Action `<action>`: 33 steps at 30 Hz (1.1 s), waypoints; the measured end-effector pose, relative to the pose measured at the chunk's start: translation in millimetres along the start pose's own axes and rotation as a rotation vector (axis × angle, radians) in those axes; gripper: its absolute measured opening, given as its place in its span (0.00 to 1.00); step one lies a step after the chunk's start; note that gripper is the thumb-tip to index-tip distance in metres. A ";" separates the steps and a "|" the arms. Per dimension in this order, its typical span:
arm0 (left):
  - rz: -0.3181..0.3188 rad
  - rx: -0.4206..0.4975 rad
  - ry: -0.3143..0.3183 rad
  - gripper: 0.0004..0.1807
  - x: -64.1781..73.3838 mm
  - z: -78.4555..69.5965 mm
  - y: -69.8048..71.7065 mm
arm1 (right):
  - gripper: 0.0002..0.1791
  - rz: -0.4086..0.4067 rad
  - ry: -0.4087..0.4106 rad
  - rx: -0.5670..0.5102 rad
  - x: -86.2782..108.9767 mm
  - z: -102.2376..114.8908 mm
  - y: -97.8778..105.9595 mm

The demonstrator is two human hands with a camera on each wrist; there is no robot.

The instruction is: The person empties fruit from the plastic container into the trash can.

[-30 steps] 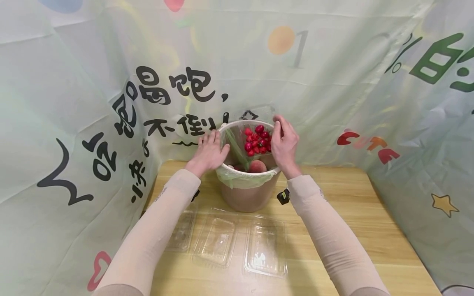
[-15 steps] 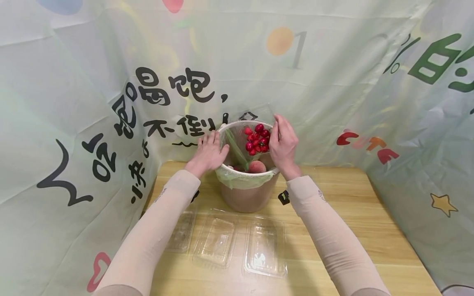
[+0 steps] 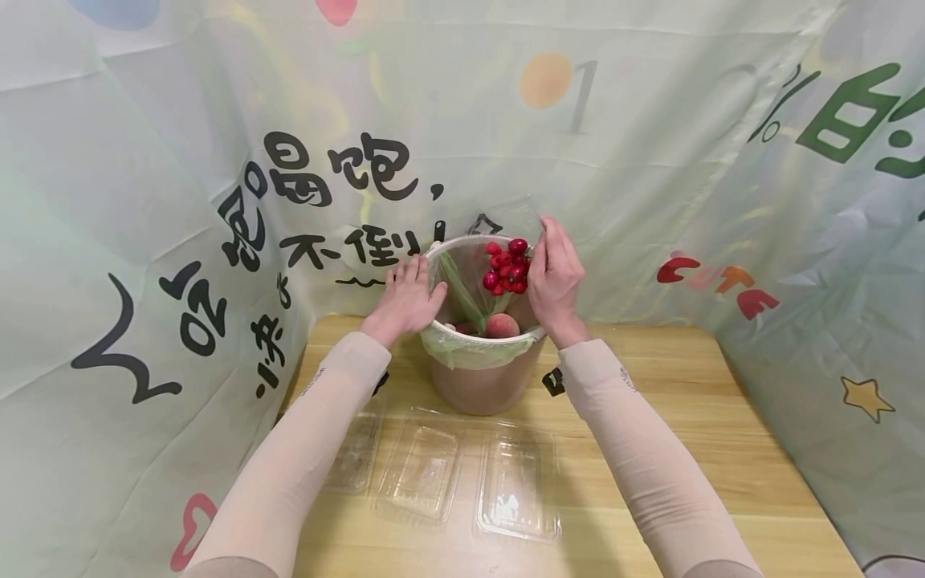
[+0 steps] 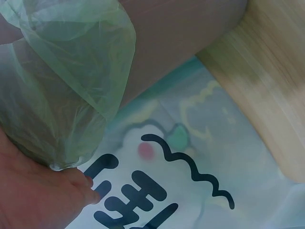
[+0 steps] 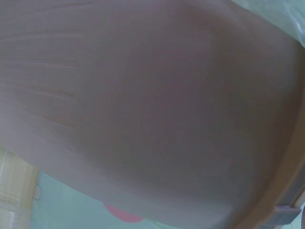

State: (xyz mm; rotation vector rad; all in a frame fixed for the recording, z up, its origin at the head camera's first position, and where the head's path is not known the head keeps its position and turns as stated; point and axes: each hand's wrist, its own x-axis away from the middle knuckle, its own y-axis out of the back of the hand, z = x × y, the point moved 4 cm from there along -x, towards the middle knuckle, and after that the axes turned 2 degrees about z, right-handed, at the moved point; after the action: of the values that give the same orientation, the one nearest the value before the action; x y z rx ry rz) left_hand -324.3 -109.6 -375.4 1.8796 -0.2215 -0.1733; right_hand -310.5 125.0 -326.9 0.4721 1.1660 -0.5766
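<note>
A light brown bin stands on the table, lined with a thin green plastic bag. My left hand rests on the bin's left rim with fingers extended. In the left wrist view that hand lies against the bag's folded edge. My right hand holds a clear plastic box by its right side, tilted over the bin's mouth. Small red cherry-like fruits are bunched in it beside my fingers. Below, inside the bin, lies a peach. The bin wall fills the right wrist view, hiding the hand there.
Several clear plastic trays lie on the wooden table in front of the bin. A printed cloth hangs close behind the bin and along both sides.
The red fruits have gathered into a tighter bunch, shifted slightly right and up. The clear box has tilted and risen a little in my right hand. My left hand stays put.
</note>
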 end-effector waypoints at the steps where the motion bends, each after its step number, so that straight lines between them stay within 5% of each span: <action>1: 0.000 -0.001 0.000 0.45 0.0 -0.1 0.0 | 0.14 0.000 -0.001 0.003 -0.4 0.1 0.2; 33: -0.002 -0.016 0.000 0.45 -1.5 1.3 -1.0 | 0.14 0.040 -0.045 -0.001 -9.9 -1.7 7.0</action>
State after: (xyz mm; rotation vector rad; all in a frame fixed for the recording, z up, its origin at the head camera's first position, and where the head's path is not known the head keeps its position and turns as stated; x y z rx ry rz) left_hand -326.1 -110.2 -376.7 1.8643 -0.2173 -0.1756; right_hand -309.9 133.1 -317.8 0.4781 1.1115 -0.5495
